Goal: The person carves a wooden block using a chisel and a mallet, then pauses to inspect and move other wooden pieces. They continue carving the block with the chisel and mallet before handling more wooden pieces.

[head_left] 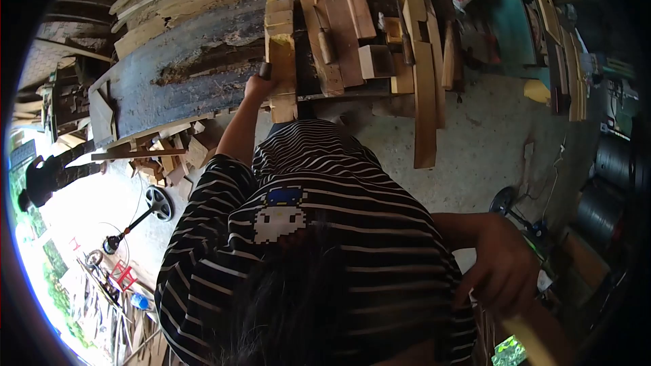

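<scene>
My left hand (257, 88) is closed round a tool with a dark, round-ended handle (265, 70). It stands against the left side of a wooden block (281, 61) on the workbench. Off to the lower right, beside my striped shirt (380, 244), my right hand (498, 271) is raised with its fingers curled. A blurred, pale wooden-looking piece (532, 342) extends below that hand; I cannot tell its kind.
On the dark workbench (135, 98) lie several boards and blocks, a wooden-handled tool (325, 44) and a long plank (425, 108) jutting over the front edge. Wood offcuts (166, 159) are piled on the floor at left. Another person (47, 176) is at far left.
</scene>
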Demonstrator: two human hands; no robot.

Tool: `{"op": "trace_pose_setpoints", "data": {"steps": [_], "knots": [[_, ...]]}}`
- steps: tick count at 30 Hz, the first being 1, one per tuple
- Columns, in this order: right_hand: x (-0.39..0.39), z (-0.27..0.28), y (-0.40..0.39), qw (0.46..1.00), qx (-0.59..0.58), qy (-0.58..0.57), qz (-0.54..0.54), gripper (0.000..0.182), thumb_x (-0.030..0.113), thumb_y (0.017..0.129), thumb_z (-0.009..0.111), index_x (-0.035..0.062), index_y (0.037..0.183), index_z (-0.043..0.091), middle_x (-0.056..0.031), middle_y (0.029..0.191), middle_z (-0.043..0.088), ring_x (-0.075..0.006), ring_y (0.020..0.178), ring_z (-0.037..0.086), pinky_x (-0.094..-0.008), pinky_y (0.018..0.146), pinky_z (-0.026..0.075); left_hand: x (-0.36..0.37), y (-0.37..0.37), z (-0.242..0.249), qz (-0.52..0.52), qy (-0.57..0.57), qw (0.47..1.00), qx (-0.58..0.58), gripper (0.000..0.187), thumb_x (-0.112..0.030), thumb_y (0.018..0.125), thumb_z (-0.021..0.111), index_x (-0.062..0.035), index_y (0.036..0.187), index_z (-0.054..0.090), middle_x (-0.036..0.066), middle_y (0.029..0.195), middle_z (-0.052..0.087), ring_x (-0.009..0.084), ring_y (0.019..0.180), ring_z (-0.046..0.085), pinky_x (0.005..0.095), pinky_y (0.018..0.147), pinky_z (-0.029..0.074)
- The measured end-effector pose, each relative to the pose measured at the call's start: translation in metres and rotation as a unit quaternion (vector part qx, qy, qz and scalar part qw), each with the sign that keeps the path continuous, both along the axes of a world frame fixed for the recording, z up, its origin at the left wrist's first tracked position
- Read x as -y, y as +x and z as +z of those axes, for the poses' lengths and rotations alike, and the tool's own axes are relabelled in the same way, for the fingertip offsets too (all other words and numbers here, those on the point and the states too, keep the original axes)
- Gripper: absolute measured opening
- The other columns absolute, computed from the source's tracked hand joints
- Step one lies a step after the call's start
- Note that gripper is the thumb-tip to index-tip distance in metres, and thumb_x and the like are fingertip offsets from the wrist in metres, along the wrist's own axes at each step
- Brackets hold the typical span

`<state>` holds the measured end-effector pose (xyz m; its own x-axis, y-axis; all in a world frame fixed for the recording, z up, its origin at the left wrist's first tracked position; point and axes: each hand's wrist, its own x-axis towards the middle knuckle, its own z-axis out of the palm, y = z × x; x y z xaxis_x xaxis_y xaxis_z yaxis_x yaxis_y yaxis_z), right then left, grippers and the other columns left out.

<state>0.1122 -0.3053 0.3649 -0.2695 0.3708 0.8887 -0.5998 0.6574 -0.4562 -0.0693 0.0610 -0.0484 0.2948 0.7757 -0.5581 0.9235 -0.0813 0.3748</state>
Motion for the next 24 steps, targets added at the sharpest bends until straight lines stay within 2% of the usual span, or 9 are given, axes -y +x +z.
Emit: {"op": "trace_pose_setpoints", "data": {"steps": [3,6,8,10,12,15,19,22,24], "knots": [[0.005,-0.041,0.008,0.963,-0.155,-0.134,-0.178,0.016,0.024,0.086,0.053,0.0103,0.078,0.051,-0.0011,0.061,0.052,-0.0124,0.05,0.05,-0.0306,0.062,0.041,-0.016,-0.005,-0.01,-0.023,-0.006,1.0,-0.016,0.058,-0.041,0.061,0.073,-0.0043,0.106,0.062,0.019,0.096,0.066,0.0307,0.093,0.063,0.0396,0.079,0.051],[0.019,-0.1,0.017,0.849,-0.296,-0.27,-0.345,0.027,0.03,0.08,0.066,0.012,0.082,0.045,-0.0008,0.065,0.053,-0.0113,0.052,0.048,-0.0211,0.051,0.027,-0.017,0.0,0.004,-0.036,-0.041,0.997,0.048,0.061,-0.034,0.062,0.071,-0.0091,0.116,0.056,0.018,0.092,0.066,0.0294,0.083,0.066,0.0373,0.071,0.053],[0.028,-0.153,0.024,0.708,-0.379,-0.415,-0.427,0.024,0.026,0.078,0.068,0.011,0.081,0.049,-0.0021,0.066,0.053,-0.0135,0.053,0.049,-0.0258,0.056,0.035,-0.019,-0.002,0.012,-0.038,-0.047,0.996,0.068,0.06,-0.033,0.063,0.071,-0.0096,0.116,0.056,0.018,0.092,0.066,0.029,0.079,0.066,0.0372,0.068,0.053],[0.047,-0.222,0.034,0.409,-0.332,-0.633,-0.567,0.026,0.022,0.076,0.069,0.0062,0.091,0.055,-0.0037,0.07,0.053,-0.0159,0.056,0.051,-0.033,0.062,0.043,-0.022,-0.004,0.012,-0.046,-0.054,0.993,0.09,0.059,-0.032,0.064,0.071,-0.0101,0.117,0.055,0.018,0.091,0.066,0.0285,0.076,0.067,0.0371,0.065,0.054],[0.033,-0.253,0.028,0.297,-0.145,-0.67,-0.665,0.032,0.022,0.077,0.068,0.0057,0.1,0.053,-0.0015,0.07,0.051,-0.0127,0.055,0.05,-0.027,0.05,0.041,-0.023,-0.006,0.003,-0.056,-0.024,0.991,0.121,0.062,-0.029,0.065,0.07,-0.0103,0.121,0.051,0.018,0.091,0.066,0.0289,0.072,0.067,0.0374,0.061,0.054],[0.035,-0.297,0.018,0.287,-0.134,-0.751,-0.579,0.042,0.023,0.076,0.069,0.0025,0.109,0.053,-0.0037,0.075,0.053,-0.0129,0.057,0.052,-0.0278,0.05,0.043,-0.027,-0.009,0.007,-0.073,-0.032,0.992,0.099,0.066,-0.026,0.066,0.07,-0.0106,0.126,0.046,0.018,0.089,0.065,0.0279,0.065,0.066,0.0371,0.056,0.053],[0.022,-0.314,-0.003,0.236,-0.175,-0.692,-0.659,0.047,0.022,0.073,0.073,-0.0013,0.109,0.053,-0.0045,0.074,0.052,-0.0133,0.056,0.052,-0.0283,0.051,0.043,-0.034,-0.017,0.006,-0.083,-0.066,0.991,0.078,0.071,-0.026,0.066,0.072,-0.0061,0.127,0.042,0.019,0.088,0.065,0.0255,0.058,0.064,0.0351,0.053,0.051],[0.045,-0.369,0.005,0.192,-0.086,-0.656,-0.725,0.05,0.022,0.072,0.075,-0.0039,0.109,0.053,-0.007,0.084,0.058,-0.0182,0.064,0.057,-0.0318,0.06,0.047,-0.052,-0.028,-0.019,-0.065,-0.086,0.987,0.119,0.059,-0.027,0.063,0.074,0.0007,0.111,0.053,0.018,0.078,0.064,0.0223,0.054,0.063,0.0332,0.051,0.05],[0.057,-0.391,0.014,0.167,-0.021,-0.624,-0.763,0.054,0.025,0.071,0.075,-0.0056,0.109,0.053,-0.0107,0.089,0.06,-0.0239,0.071,0.059,-0.0349,0.066,0.048,-0.059,-0.03,-0.015,-0.094,-0.15,0.983,0.05,0.044,-0.028,0.062,0.076,0.0036,0.089,0.061,0.013,0.068,0.064,0.0203,0.054,0.062,0.0323,0.051,0.049]]}}
